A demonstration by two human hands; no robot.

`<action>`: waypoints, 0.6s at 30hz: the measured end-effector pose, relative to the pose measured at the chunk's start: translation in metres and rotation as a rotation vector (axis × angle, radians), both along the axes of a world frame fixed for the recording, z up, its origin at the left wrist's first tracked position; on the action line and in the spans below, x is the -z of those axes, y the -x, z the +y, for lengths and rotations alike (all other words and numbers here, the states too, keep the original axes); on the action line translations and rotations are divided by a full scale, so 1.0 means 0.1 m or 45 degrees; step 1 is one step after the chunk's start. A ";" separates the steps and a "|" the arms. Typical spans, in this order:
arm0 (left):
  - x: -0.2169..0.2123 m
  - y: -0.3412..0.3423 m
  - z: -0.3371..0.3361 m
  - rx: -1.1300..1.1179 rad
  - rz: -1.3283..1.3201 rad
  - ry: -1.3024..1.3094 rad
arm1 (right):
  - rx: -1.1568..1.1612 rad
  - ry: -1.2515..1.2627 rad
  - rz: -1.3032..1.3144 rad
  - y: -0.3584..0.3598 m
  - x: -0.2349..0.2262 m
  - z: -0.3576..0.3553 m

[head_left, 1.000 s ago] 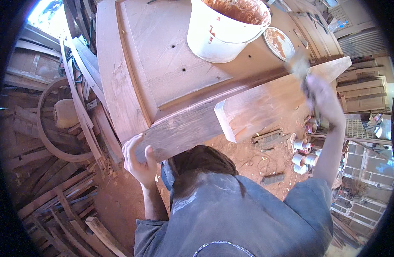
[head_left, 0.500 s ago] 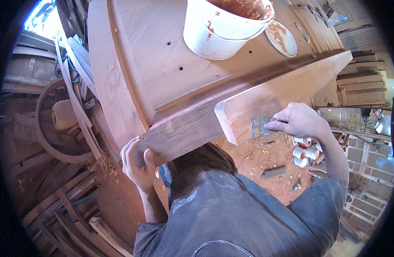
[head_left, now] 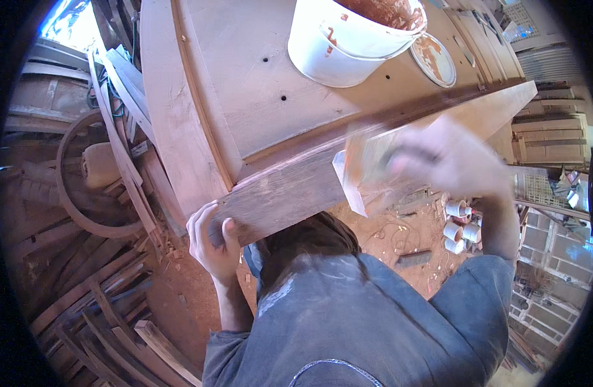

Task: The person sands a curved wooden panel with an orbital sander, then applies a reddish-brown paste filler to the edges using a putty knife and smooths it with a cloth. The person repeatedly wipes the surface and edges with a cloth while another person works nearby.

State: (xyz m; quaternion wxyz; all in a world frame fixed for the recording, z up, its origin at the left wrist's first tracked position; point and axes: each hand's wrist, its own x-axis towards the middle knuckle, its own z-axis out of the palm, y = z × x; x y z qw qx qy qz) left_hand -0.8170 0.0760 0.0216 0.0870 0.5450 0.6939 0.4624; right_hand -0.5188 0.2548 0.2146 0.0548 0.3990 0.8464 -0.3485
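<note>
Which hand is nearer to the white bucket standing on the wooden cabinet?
Right. The right hand, blurred, is at the cabinet's front edge just below the white bucket; the left hand grips the lower left corner, farther away.

Sawdust floor [head_left: 399, 235] w/ scrap wood [head_left: 90, 303], daylit.

A broad reddish-brown wooden furniture panel [head_left: 245, 84] carries the things. A white plastic bucket [head_left: 348, 45] (stain-smeared) stands on it. A round stained lid [head_left: 433, 59] lies just beside.
</note>
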 end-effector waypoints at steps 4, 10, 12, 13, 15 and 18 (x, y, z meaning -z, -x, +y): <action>-0.05 -0.01 0.05 -0.012 -0.053 0.012 | 0.620 -0.201 0.029 0.04 -0.68 0.48; -0.08 0.01 0.00 -0.054 -0.055 -0.021 | 0.382 -1.126 -0.022 -0.02 -0.48 1.15; -0.06 0.01 0.02 -0.021 -0.052 -0.026 | 0.301 -1.468 -0.271 -0.16 -0.33 1.11; -0.08 -0.01 0.06 -0.025 -0.089 -0.015 | 0.145 -1.648 -0.346 -0.31 -0.09 1.13; -0.07 -0.01 0.02 -0.026 -0.039 -0.018 | 0.041 -1.621 -0.541 -0.28 0.02 1.00; -0.05 -0.04 0.00 -0.063 0.002 -0.025 | 0.185 -1.284 -0.797 -0.08 -0.19 0.63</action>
